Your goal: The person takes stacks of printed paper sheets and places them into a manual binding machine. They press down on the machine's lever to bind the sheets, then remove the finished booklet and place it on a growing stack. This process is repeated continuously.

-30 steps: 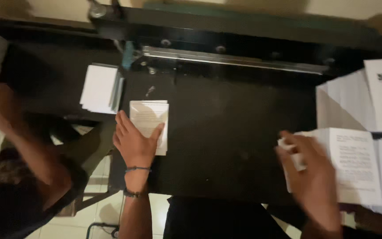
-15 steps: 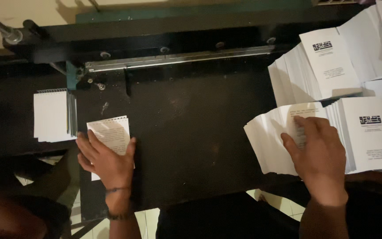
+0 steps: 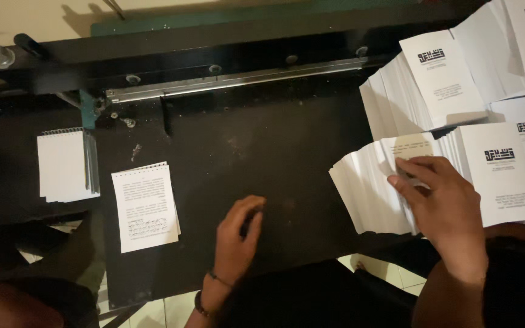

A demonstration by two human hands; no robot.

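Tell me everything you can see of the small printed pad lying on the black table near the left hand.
The small printed pad is a thin white paper block, bound along its top edge with what looks like spiral wire. Its top sheet carries dark printed lines. It lies flat and slightly skewed on the black table, right of a plain white pad. Nothing touches it; the left hand rests apart to its right.

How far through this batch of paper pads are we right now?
Done, by the look of it: one printed pad lies on the black cutter bed, and a spiral-bound stack sits further left. In hand: the right hand presses on a fanned stack of sheets; the left hand rests empty on the bed. Left: several printed stacks wait on the right.
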